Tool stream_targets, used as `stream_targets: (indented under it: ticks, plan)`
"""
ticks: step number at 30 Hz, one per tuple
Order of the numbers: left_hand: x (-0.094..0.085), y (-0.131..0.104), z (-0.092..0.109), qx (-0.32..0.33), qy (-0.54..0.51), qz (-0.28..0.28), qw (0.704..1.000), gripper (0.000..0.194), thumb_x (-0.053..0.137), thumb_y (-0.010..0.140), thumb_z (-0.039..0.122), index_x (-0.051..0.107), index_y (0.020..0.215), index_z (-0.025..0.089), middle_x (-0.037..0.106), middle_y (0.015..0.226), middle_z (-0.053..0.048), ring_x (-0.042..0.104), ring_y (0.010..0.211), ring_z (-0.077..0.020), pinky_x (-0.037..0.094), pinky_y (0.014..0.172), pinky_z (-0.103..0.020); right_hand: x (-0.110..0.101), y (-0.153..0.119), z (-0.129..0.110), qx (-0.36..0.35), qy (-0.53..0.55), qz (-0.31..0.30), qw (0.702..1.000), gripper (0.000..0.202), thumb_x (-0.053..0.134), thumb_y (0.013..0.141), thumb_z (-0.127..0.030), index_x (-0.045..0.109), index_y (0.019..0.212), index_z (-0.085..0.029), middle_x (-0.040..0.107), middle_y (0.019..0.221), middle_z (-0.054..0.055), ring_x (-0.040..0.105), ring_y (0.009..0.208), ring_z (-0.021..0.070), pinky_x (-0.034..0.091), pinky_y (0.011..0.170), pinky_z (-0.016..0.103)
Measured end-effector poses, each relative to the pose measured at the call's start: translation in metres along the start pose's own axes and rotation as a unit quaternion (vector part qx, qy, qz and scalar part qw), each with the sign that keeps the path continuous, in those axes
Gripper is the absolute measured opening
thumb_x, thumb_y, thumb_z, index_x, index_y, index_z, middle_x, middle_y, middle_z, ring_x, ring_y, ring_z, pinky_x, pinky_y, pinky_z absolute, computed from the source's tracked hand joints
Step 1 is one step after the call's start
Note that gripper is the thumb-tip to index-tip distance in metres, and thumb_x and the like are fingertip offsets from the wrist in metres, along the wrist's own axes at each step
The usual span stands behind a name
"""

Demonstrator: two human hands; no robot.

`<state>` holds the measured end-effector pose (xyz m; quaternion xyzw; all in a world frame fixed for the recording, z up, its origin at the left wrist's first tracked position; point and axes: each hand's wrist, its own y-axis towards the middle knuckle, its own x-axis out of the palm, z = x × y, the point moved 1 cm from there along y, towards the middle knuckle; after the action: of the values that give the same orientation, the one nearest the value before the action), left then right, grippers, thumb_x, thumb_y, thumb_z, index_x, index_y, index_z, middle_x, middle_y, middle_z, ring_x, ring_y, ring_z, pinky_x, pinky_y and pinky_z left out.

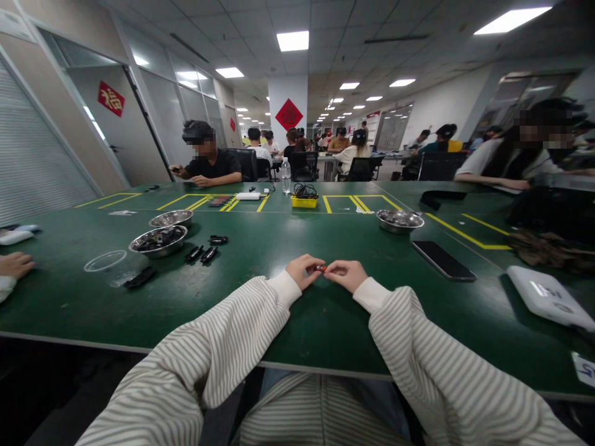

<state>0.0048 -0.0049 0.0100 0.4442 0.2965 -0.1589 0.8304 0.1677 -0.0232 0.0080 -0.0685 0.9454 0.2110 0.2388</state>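
Orange-tipped part between two hands

Orange shows on the small part (321,268) pinched in the fingertips of both the left hand (302,271) and the right hand (346,274), just above the green table (325,328). To the left lie black pieces (209,254) and a metal bowl (158,240); to the right, a phone (444,259).

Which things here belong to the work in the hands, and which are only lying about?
With the work:
small orange piece, between left hand and right hand
perhaps the bowls of small parts

Seemingly just lying about:
black phone
white case
clear bottle
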Motion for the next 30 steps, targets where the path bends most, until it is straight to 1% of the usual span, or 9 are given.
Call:
stream_targets:
  ticks: [6,14,18,22,30]
  plan:
    - [-0.0014,0.0005,0.0015,0.011,-0.001,0.001,1.0,0.021,0.049,0.071,0.022,0.056,0.089,0.015,0.052,0.074,-0.002,0.047,0.058,-0.0065,0.044,0.06,-0.019,-0.0006,0.0005,-0.0009,0.015,0.029,-0.017,0.999,0.017,0.059,0.058,-0.029,0.058,0.062,-0.013,0.061,0.062,0.004,0.056,0.053,0.0115,0.046,0.053,0.022]
    - [-0.0024,0.0005,0.003,0.007,-0.008,-0.01,1.0,0.02,0.047,0.073,0.025,0.057,0.089,0.017,0.053,0.076,-0.003,0.049,0.061,-0.0071,0.044,0.06,-0.02,-0.0027,0.0014,-0.0042,0.03,0.064,-0.038,0.997,0.02,0.06,0.056,-0.032,0.055,0.061,-0.013,0.061,0.063,0.003,0.057,0.057,0.0129,0.046,0.059,0.025]
    - [-0.003,0.0005,0.0042,0.011,-0.019,-0.009,1.0,0.021,0.047,0.073,0.024,0.056,0.09,0.016,0.054,0.077,-0.003,0.049,0.062,-0.0076,0.044,0.061,-0.02,-0.0037,0.0019,-0.004,0.03,0.093,-0.044,0.994,0.02,0.06,0.057,-0.032,0.054,0.061,-0.013,0.06,0.063,0.003,0.057,0.06,0.0132,0.046,0.063,0.026]
    - [-0.0022,0.0001,0.0042,0.014,-0.02,-0.011,1.0,0.021,0.048,0.072,0.024,0.055,0.09,0.015,0.054,0.078,-0.003,0.049,0.063,-0.0076,0.044,0.062,-0.02,-0.0032,0.0031,-0.0003,0.035,0.117,-0.048,0.991,0.019,0.059,0.058,-0.031,0.053,0.061,-0.013,0.059,0.061,0.002,0.056,0.057,0.0121,0.046,0.06,0.025]
    - [-0.0025,-0.0006,0.0034,0.024,-0.013,-0.019,0.999,0.022,0.046,0.073,0.024,0.054,0.092,0.016,0.054,0.079,-0.004,0.049,0.065,-0.0078,0.044,0.062,-0.02,-0.0023,0.0042,0.0043,0.032,0.106,-0.055,0.992,0.02,0.058,0.059,-0.033,0.053,0.061,-0.013,0.059,0.061,0.002,0.057,0.059,0.0129,0.046,0.061,0.025]
